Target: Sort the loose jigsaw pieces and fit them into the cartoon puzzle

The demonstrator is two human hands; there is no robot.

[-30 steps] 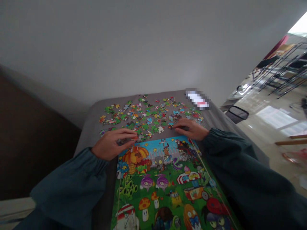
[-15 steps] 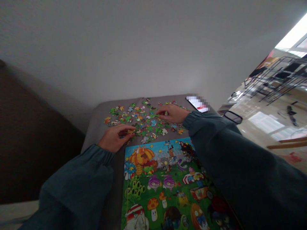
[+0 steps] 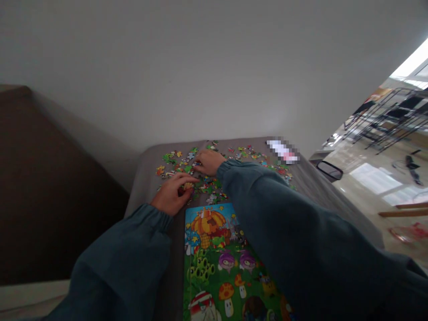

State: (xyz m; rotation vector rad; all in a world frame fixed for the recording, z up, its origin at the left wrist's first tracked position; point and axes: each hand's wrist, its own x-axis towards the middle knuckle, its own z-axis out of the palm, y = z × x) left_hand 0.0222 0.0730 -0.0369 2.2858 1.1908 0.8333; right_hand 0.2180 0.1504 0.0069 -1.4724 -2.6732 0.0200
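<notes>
Grey fabric-topped desk [image 3: 145, 187]: many multicoloured cardboard jigsaw pieces [image 3: 207, 183] remain loose above a glossy cartoon picture sheet [image 3: 217, 263]. Left hand's [image 3: 170, 194] fingers seemingly pinch one piece; right hand's [image 3: 207, 161] fingers press among pieces, hold unclear.

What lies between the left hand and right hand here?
In the head view, small multicoloured jigsaw pieces lie scattered on the grey padded surface between the left hand and right hand.

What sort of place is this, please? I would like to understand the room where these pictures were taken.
Probably a shared indoor room, such as a common room or activity room. Metal chairs stand grouped in the background, the floor is shiny, and jigsaw pieces lie on a grey padded surface.
</notes>
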